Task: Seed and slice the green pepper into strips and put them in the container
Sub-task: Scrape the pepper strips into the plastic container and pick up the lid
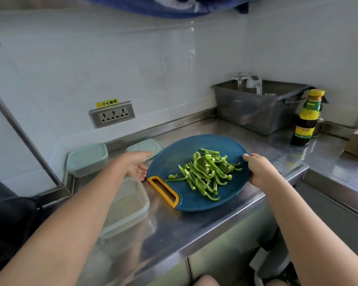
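Both hands are on the round blue cutting board: the right hand has a closed grip pinching the board's right rim, thumb on top, while the left hand is open and flat, cupped against the left edge just beyond the yellow handle slot. It looks like the left is steadying or about to slide under rather than clamping yet.

The pepper strips are all cut and sit in a loose pile in the middle of the board, none in a container so far. So the slicing looks done and what's left is the transfer. An open clear container sits on the steel worktop right next to the board's near-left side, partly hidden by the left forearm. That's probably why the board is being held at both sides: lift, tilt, slide the strips in.

Far left there's a lidded tub and a loose lid just behind the board.

As for writing, the yellow sticker over the wall sockets reads 小心触电. The sauce bottle on the right has a yellow and green label, too blurry to read.
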Available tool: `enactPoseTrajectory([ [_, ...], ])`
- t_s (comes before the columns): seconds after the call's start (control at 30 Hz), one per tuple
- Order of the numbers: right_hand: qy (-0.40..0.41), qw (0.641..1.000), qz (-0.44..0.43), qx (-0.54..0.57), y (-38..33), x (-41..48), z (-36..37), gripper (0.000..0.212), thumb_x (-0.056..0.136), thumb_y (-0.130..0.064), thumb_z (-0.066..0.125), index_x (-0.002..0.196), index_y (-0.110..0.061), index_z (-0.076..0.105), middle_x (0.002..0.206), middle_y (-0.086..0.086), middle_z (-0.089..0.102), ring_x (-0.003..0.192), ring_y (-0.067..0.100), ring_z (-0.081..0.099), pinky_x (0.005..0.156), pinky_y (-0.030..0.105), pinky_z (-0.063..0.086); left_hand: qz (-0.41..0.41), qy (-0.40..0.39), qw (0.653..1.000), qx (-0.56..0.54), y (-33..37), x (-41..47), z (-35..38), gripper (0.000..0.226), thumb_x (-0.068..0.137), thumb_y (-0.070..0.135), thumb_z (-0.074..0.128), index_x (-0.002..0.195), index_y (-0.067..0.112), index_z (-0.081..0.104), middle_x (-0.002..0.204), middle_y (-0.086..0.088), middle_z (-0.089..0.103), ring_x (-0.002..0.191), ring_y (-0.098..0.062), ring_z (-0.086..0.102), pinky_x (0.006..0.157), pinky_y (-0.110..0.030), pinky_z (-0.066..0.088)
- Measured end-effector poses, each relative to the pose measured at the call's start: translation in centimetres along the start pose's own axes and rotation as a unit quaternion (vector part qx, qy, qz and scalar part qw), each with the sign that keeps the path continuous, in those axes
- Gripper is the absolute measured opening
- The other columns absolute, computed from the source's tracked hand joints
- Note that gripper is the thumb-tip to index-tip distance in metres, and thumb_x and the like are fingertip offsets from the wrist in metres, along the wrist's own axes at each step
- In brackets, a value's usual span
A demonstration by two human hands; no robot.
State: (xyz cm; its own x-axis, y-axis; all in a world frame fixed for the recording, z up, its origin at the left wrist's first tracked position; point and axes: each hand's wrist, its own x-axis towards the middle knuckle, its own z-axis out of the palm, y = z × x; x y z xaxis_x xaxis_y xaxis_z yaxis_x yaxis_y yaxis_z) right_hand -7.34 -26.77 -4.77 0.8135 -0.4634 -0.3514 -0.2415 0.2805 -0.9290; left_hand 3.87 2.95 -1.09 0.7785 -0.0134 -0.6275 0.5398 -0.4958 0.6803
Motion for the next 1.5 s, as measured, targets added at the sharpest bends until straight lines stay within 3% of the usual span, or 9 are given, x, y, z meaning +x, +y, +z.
enactPoseTrajectory([
  [0.17,0.029,0.99,-0.006,0.141,-3.2,-0.2,-0.3,0.028,0.097,-0.014,0.045,0.122,-0.003,0.052,0.088,0.009,0.061,0.073,0.022,0.06,0.082,0.043,0.053,0.112,-0.078,0.929,-0.344,2.0,-2.5,-1.1,0.038,0.093,0.042,0.048,0.092,0.004,0.052,0.08,-0.011,0.054,0.071,-0.021,0.055,0.044,-0.027,0.054],
  [0.37,-0.016,0.983,-0.073,0.168,-7.6,-3.0,3.5,0.03,0.097,-0.016,0.045,0.125,-0.004,0.049,0.114,0.014,0.061,0.1,0.027,0.062,0.091,0.046,0.051,0.214,-0.186,0.799,-0.531,0.7,-7.1,-0.2,0.05,0.091,0.046,0.047,0.115,0.003,0.057,0.104,-0.018,0.066,0.091,-0.033,0.067,0.065,-0.043,0.058],
  [0.6,-0.221,0.949,-0.059,0.217,-5.9,-8.3,8.9,0.031,0.102,-0.028,0.034,0.107,-0.004,0.054,0.068,0.015,0.071,0.055,0.023,0.069,0.05,0.028,0.057,0.244,0.01,0.812,-0.53,-1.6,-10.4,-2.9,0.02,0.1,0.016,0.038,0.099,0.007,0.055,0.113,-0.011,0.06,0.101,-0.026,0.058,0.068,-0.04,0.047],
  [0.73,-0.252,0.954,-0.055,-0.155,-1.2,-9.8,12.5,0.025,0.098,-0.023,0.047,0.084,-0.004,0.055,0.075,0.015,0.064,0.052,0.023,0.062,0.052,0.027,0.055,0.274,0.056,0.82,-0.499,-2.9,-11.5,-5.9,0.018,0.099,0.017,0.04,0.091,0.013,0.055,0.086,-0.006,0.07,0.084,-0.023,0.063,0.072,-0.043,0.047],
  [0.87,-0.272,0.818,-0.145,-0.485,3.2,-12.0,16.5,0.037,0.083,-0.041,0.065,0.076,-0.005,0.059,0.072,0.013,0.069,0.06,0.023,0.063,0.074,0.031,0.056,0.264,0.071,0.821,-0.501,-3.9,-11.7,-7.1,0.015,0.099,0.018,0.042,0.093,0.013,0.054,0.086,-0.009,0.065,0.078,-0.023,0.063,0.073,-0.045,0.049],
  [1.1,-0.206,0.798,-0.2,-0.531,2.8,-11.4,14.6,0.02,0.083,-0.005,0.053,0.098,0.005,0.062,0.061,0.01,0.062,0.042,0.018,0.056,0.059,0.028,0.055,0.252,0.051,0.807,-0.531,-5.7,-10.9,-7.2,0.023,0.095,0.017,0.051,0.116,0.01,0.054,0.101,-0.013,0.067,0.085,-0.027,0.066,0.073,-0.048,0.052],
  [1.23,-0.161,0.793,-0.204,-0.551,2.1,-9.7,11.0,0.021,0.085,-0.011,0.054,0.097,0.005,0.062,0.063,0.011,0.065,0.045,0.018,0.056,0.06,0.024,0.053,0.266,0.027,0.814,-0.515,-5.6,-10.1,-5.9,0.011,0.096,0.016,0.048,0.097,0.013,0.059,0.071,-0.007,0.073,0.078,-0.023,0.066,0.064,-0.043,0.051],
  [1.37,-0.116,0.793,-0.228,-0.553,1.5,-7.2,8.7,0.043,0.093,-0.041,0.051,0.094,0.0,0.063,0.079,0.015,0.071,0.069,0.026,0.064,0.072,0.031,0.051,0.267,0.019,0.819,-0.507,-5.2,-9.1,-4.4,0.011,0.095,0.018,0.049,0.093,0.014,0.06,0.069,-0.006,0.073,0.065,-0.023,0.071,0.062,-0.043,0.05],
  [1.5,0.057,0.722,-0.256,-0.64,-0.9,-2.8,3.4,0.027,0.087,-0.012,0.051,0.114,-0.006,0.051,0.106,0.018,0.063,0.099,0.034,0.058,0.068,0.033,0.043,0.267,0.006,0.823,-0.501,-5.3,-8.1,-3.5,0.011,0.095,0.02,0.049,0.094,0.015,0.059,0.07,-0.005,0.073,0.063,-0.022,0.071,0.061,-0.043,0.049],
])
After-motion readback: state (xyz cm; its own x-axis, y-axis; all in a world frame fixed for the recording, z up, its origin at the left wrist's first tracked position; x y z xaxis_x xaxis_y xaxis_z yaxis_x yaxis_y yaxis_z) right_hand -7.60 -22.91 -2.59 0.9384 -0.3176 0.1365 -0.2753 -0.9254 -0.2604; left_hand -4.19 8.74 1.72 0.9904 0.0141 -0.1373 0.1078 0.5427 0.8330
